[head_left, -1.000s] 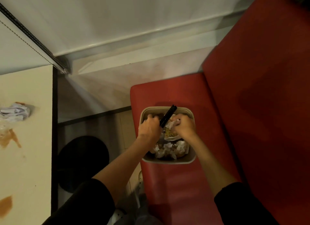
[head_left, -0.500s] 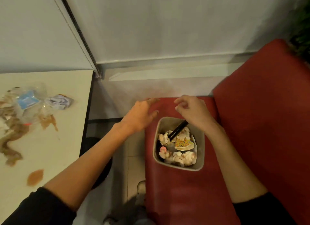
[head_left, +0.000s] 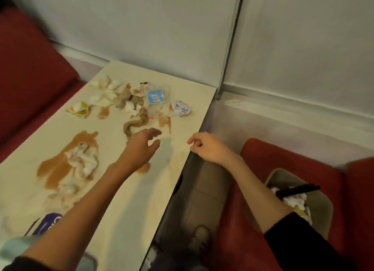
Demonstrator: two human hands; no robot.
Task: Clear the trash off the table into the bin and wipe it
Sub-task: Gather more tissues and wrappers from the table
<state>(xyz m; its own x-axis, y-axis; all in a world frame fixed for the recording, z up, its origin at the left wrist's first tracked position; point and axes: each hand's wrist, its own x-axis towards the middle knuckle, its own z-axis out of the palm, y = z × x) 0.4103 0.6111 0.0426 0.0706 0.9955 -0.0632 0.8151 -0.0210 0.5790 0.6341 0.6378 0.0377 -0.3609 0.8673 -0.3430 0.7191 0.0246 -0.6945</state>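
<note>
A: Step in hand?
B: Reaching for more trash, by my reading. Left hand [head_left: 141, 147] hovers low over the cream rectangular table [head_left: 129, 220], near its right edge, fingers spread and slack, holding nothing. Right hand [head_left: 208, 147] sits at that same edge, fingers loosely curled, also empty
A: Where's the trash?
B: Mostly toward the far edge. Crumpled white-and-blue paper ball [head_left: 181, 108] near the far right corner, with a clear plastic wrapper with a blue label [head_left: 156, 95] just beside it. White crumpled tissues [head_left: 109, 84] and a yellow-green wrapper [head_left: 80, 109] lie further left. A soggy white tissue wad [head_left: 82, 159] sits in the wide brown spill [head_left: 54, 169] toward the left edge
A: Bin?
B: Grey plastic bin [head_left: 321, 210] on the red padded seat [head_left: 242, 220], apart from the table on the person's right. It's part full of paper, with a black stick [head_left: 297, 189] poking out
A: Next move?
B: Likely the paper ball: dry and nearest the hands. It wants a pinch from above, then a carry across the gap. Wet wads want a fuller grip and may drip. Wiping not yet begun
</note>
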